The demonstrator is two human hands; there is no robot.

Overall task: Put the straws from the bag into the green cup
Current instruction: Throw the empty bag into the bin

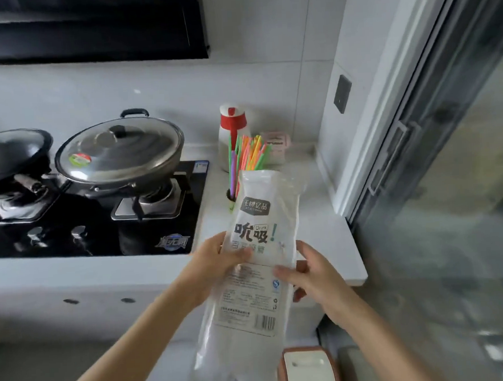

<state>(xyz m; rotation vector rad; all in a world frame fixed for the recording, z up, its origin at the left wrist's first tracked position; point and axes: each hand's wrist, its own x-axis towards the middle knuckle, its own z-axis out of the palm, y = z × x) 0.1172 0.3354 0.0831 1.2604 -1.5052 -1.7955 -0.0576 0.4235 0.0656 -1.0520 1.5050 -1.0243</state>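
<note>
Gripping bag (255, 266) at mid-length: left hand (216, 266), right hand (311, 275).

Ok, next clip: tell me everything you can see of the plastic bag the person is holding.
The bag is a long, narrow pouch of translucent white plastic, printed with a grey label, bold dark characters, fine print and a barcode. It looks flat, no colour showing inside. It is held tilted above the edge of the counter: the left hand grips its left side, the right hand pinches its right edge. Its far end hides most of the green cup, where straws stand.
</note>
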